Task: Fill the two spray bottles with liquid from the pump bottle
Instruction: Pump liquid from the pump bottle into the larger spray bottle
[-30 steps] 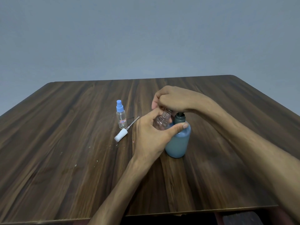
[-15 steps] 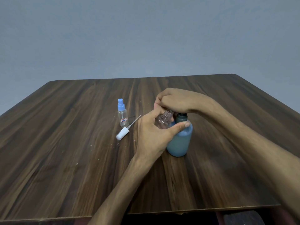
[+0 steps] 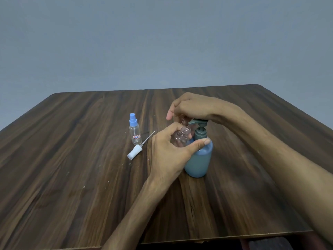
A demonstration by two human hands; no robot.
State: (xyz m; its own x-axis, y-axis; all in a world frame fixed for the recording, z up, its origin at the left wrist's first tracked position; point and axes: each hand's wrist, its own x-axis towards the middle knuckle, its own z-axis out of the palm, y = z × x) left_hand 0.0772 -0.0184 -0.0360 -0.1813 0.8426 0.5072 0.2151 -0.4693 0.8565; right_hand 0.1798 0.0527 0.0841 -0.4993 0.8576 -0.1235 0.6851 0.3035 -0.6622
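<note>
Two hands at pump bottle [image 3: 198, 159], mid-counter [image 3: 72, 177]: left hand [image 3: 169, 152] grips open spray bottle [image 3: 181, 137] against it, mouth under spout; right hand [image 3: 191, 108] rests on pump head. Left of pump bottle: capped spray bottle [image 3: 135, 131], upright; loose white sprayer [image 3: 134, 153], lying flat.

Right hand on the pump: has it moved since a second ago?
Yes. The right hand has risen relative to the pump bottle, which stayed put; the pump head, hidden under the hand before, now shows beneath it.
</note>
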